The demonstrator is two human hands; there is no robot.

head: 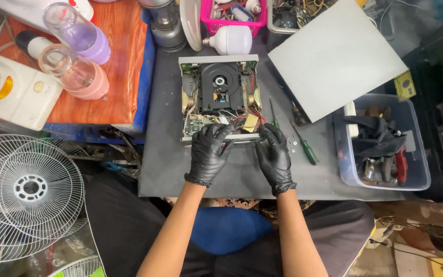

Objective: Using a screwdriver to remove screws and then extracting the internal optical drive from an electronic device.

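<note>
Working on an opened disc player [220, 95] that sits in the middle of the dark tabletop [165, 164], we've got both gloved hands on its front edge: left hand [209, 152] curled over the near left corner, right hand [274, 155] pinching the front strip on the right. A green-handled screwdriver [308, 150] lies just right of the right hand, the grey cover panel [337, 59] rests further back right, and a clear bin of tools [385, 146] sits beside that.

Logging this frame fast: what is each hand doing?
Left hand: fingers curled on the opened disc player front edge.
Right hand: likewise gripping that edge.
</note>
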